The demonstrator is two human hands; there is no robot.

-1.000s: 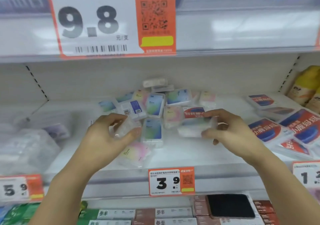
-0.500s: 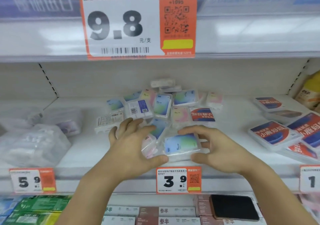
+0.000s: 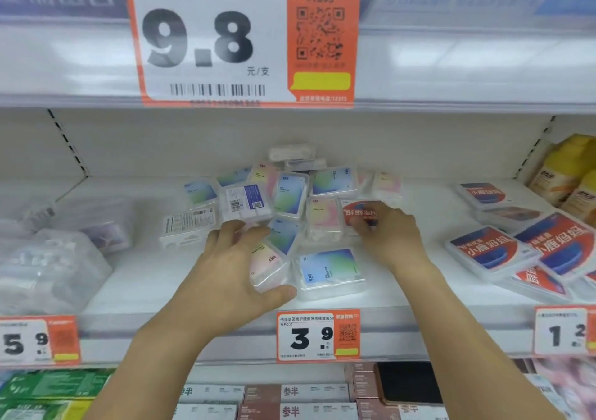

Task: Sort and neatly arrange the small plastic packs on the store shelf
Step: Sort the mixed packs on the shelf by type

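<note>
With the left hand [image 3: 230, 269] gripping a pink pack [image 3: 269, 266] at centre frame and the right hand [image 3: 392, 235] pinching a red-labelled pack [image 3: 358, 214], the loose pile [image 3: 290, 193] behind on the shelf [image 3: 145, 277] could slide if nudged.

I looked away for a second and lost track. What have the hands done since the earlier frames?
The right hand let go of the blue-green pack, now lying at the shelf front, and reached back onto the red-labelled pack. The left hand came down over the pink pack and holds it. The back pile stayed put.
</note>
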